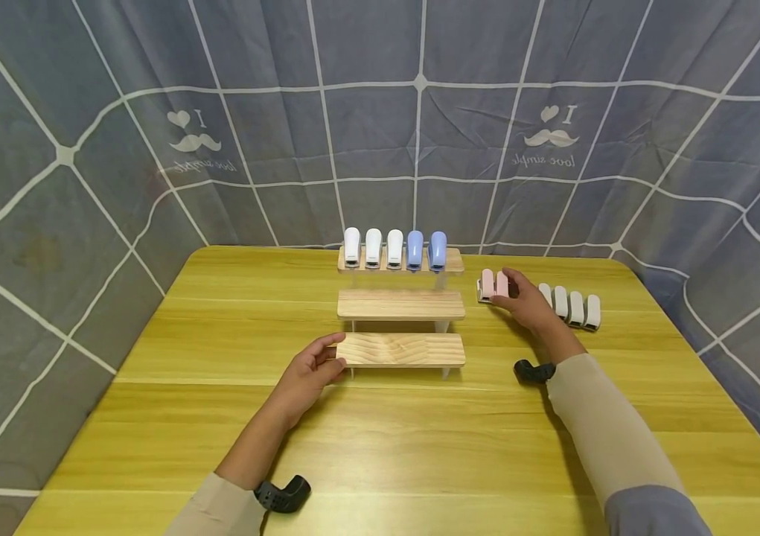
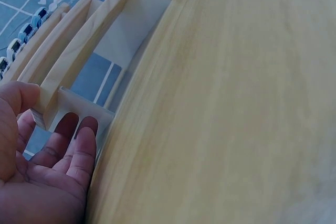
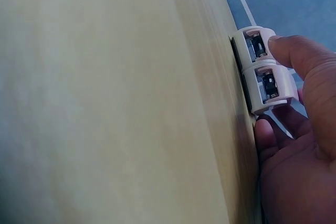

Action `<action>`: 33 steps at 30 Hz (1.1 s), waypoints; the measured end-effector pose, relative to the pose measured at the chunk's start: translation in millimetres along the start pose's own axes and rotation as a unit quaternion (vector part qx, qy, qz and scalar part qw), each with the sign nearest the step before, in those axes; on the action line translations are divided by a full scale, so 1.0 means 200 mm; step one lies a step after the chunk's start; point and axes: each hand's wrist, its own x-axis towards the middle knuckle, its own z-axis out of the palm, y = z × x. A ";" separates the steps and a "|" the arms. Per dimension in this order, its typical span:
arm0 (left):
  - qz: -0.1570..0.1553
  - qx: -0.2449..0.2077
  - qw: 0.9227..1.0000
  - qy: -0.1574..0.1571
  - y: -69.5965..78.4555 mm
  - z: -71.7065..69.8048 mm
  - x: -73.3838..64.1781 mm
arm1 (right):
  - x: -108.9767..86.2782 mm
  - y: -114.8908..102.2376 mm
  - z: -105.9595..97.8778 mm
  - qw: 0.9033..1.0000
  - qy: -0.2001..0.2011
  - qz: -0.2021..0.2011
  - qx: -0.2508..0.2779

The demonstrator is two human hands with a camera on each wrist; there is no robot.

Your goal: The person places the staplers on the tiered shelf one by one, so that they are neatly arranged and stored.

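My left hand [image 1: 308,372] grips the left end of the front wooden shelf [image 1: 400,351] of a three-tier stand. In the left wrist view the thumb lies on the board's end and the fingers reach beneath, beside the clear leg [image 2: 86,106]. My right hand [image 1: 525,304] holds a pink stapler [image 1: 502,285] at the right of the stand, and a second pink stapler [image 1: 487,284] sits snug against it. In the right wrist view the thumb touches the farther stapler [image 3: 253,45], while the fingers curl near the side of the nearer stapler [image 3: 270,86].
White staplers [image 1: 373,248] and blue staplers [image 1: 437,251] line the top shelf [image 1: 456,260]. The middle shelf [image 1: 401,305] lies between top and front. Several pale staplers [image 1: 576,308] stand in a row right of my right hand. A grey curtain [image 1: 380,134] surrounds the table [image 1: 380,454].
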 end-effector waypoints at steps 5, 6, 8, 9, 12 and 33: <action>-0.002 -0.001 1.000 0.001 0.00 0.00 0.00 | 0.00 0.00 0.00 1.000 -0.008 -0.004 0.010; -0.002 -0.002 1.000 0.001 0.00 0.00 0.00 | 0.00 0.00 0.00 1.000 -0.010 -0.006 0.010; -0.001 -0.002 1.000 0.001 0.00 0.00 0.00 | 0.00 0.00 0.00 1.000 -0.015 -0.007 0.009; -0.001 -0.002 1.000 0.001 0.00 0.00 0.00 | 0.00 0.00 0.00 1.000 -0.015 -0.006 0.005; -0.001 -0.004 1.000 0.002 -0.01 0.00 0.00 | 0.00 -0.01 0.00 1.000 -0.019 -0.005 0.002; -0.003 -0.004 1.000 0.000 -0.01 0.00 0.01 | -0.03 0.00 -0.01 0.999 -0.034 -0.020 -0.003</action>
